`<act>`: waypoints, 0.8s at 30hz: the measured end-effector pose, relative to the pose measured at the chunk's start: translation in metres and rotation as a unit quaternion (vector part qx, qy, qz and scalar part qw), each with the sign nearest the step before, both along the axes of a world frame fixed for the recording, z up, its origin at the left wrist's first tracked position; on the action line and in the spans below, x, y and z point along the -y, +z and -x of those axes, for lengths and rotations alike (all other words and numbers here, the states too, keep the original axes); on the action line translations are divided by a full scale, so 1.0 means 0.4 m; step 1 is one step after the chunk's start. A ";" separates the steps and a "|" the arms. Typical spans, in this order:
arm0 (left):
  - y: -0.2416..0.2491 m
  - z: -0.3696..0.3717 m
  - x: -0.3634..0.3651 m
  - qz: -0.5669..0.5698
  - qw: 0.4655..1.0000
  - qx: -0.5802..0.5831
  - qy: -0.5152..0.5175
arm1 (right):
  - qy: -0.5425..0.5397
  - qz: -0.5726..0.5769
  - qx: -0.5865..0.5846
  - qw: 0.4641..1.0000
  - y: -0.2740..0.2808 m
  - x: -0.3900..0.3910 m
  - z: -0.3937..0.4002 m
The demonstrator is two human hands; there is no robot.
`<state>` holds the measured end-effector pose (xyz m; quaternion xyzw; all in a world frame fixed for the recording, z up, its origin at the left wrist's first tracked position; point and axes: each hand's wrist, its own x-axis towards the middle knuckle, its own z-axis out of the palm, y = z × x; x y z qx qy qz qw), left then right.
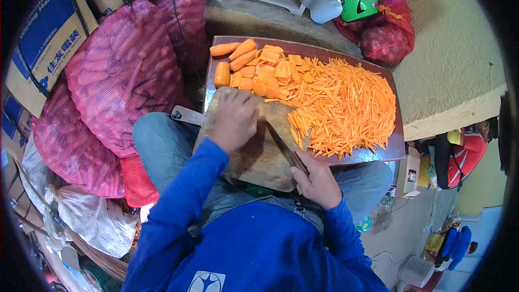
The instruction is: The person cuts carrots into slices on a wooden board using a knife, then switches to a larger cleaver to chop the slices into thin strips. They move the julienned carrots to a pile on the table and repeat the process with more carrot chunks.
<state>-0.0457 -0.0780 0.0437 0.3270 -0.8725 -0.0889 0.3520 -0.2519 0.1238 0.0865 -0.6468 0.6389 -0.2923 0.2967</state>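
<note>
Right grip (319, 181) holds knife (284, 146); left (235, 119) flat on board (259, 157); red tray (397, 143), mesh sacks (119, 70) nr.

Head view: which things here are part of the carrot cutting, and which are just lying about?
In use:
- left hand on the round cutting board
- right hand gripping the knife
- carrot chunks
- pile of carrot strips
- tray

Lying about:
- red mesh sacks
- cardboard boxes
- green helmet
</note>
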 end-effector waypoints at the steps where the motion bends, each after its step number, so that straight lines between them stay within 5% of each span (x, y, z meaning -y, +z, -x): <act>1: 0.001 0.016 0.036 0.003 1.000 0.001 -0.002 | -0.010 -0.024 -0.004 1.000 0.001 -0.004 -0.006; 8: -0.096 0.092 0.158 0.025 0.998 0.065 0.004 | -0.013 -0.015 -0.040 0.999 -0.019 -0.015 -0.016; 16: -0.075 0.048 0.143 0.085 0.995 0.040 -0.020 | -0.032 0.003 0.019 0.999 -0.025 -0.020 -0.001; 19: -0.008 0.023 0.127 0.024 0.997 0.034 -0.066 | -0.038 0.014 0.039 0.998 -0.036 -0.023 0.008; 21: 0.057 -0.003 0.102 -0.299 0.936 0.123 -0.142 | -0.043 0.016 0.049 0.998 -0.022 -0.029 0.010; 24: 0.001 -0.024 0.042 -0.357 0.893 0.163 -0.222 | -0.058 -0.032 0.092 0.994 0.007 -0.057 0.008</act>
